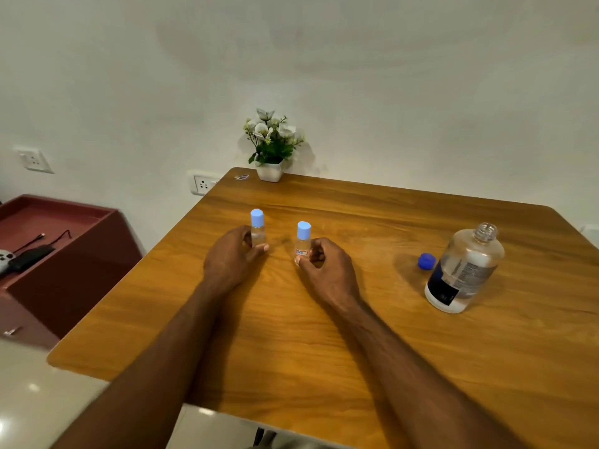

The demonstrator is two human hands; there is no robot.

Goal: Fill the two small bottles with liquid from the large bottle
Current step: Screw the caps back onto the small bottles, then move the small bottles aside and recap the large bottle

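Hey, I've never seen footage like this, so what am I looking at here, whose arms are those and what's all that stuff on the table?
There is no machine here. The single picture comes from a wide-angle camera worn on a person's head, looking forward and down, so the two arms are the wearer's own.

The left hand holds one small clear bottle with a light blue cap. The right hand pinches a second small bottle, also capped. Both stand upright on the wooden table.

To the right stands a large clear bottle, open and partly full of clear liquid, with its dark blue cap lying beside it. A small potted plant sits at the far edge by the wall.
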